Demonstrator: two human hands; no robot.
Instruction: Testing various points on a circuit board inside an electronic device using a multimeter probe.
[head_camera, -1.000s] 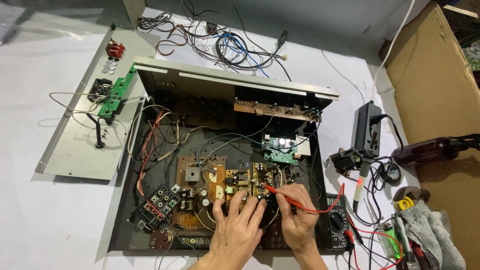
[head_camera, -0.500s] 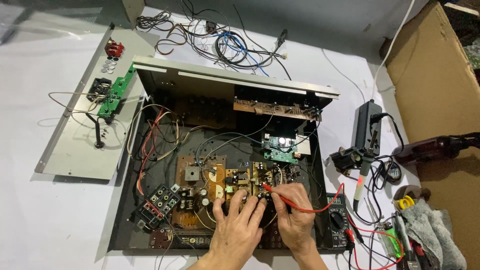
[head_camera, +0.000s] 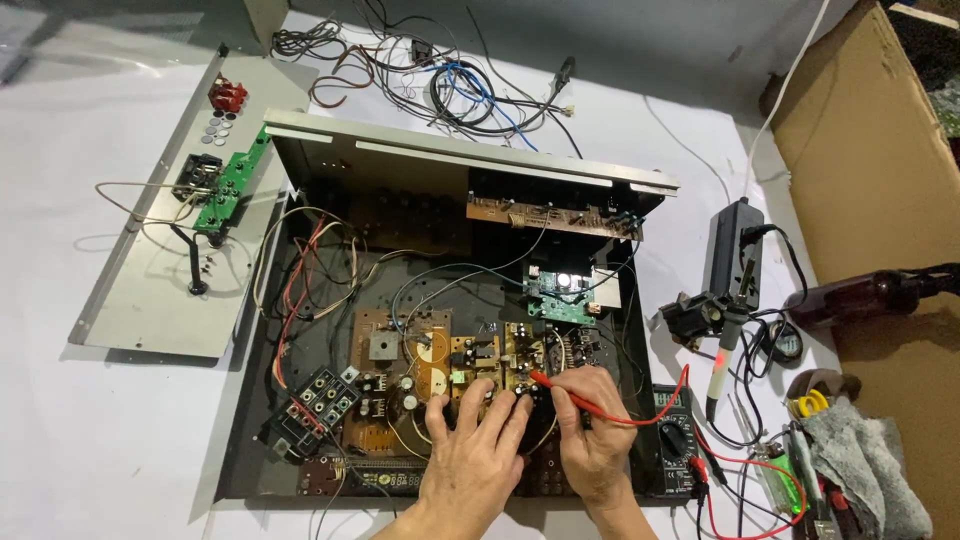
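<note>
Open amplifier chassis (head_camera: 300, 440) on white worktop (head_camera: 110, 440). Left hand (head_camera: 478, 455), 6 o'clock, fingers spread flat on brown circuit board (head_camera: 400, 345), grip clamped on nothing. Right hand (head_camera: 590, 435) just beside, grip pinched on red probe (head_camera: 560, 390), tip touching board. Multimeter (head_camera: 675, 440) at 4 o'clock.

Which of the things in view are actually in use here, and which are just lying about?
In use: left hand on the brown board; right hand holding the red probe; red lead; meter; open chassis.

Lying about: metal panel, wire tangle, black adapter, brown bottle, grey cloth, cardboard.
</note>
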